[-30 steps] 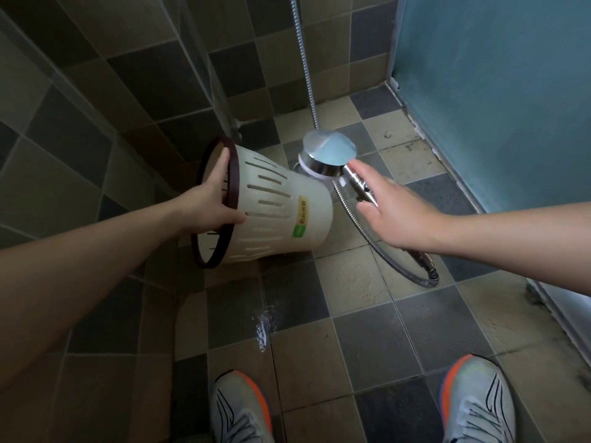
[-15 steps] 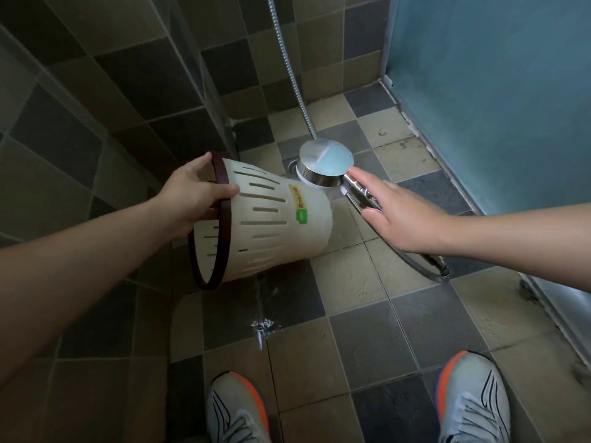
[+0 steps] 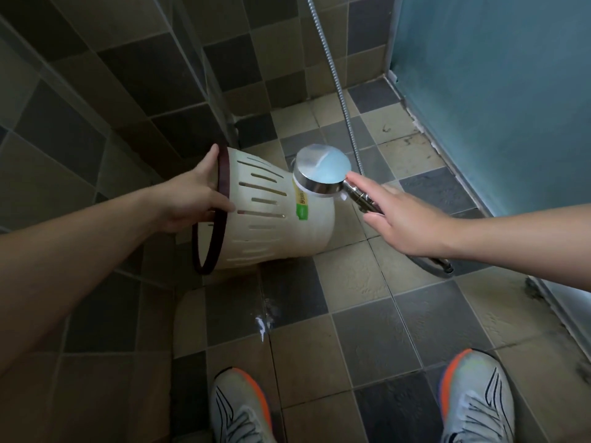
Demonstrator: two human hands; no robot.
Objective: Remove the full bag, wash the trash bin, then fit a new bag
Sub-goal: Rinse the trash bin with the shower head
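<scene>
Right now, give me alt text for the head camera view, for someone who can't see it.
A left hand grips the dark rim of a cream slotted trash bin held on its side, while the right hand holds a chrome shower head over its base. Below are a tiled floor and two sneakers.

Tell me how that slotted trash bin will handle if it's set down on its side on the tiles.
The trash bin looks round and tapered, so it would probably roll in a curve. Thin slotted walls suggest it is light; the left hand holds it by the rim alone. Wet plastic may be slippery.
</scene>
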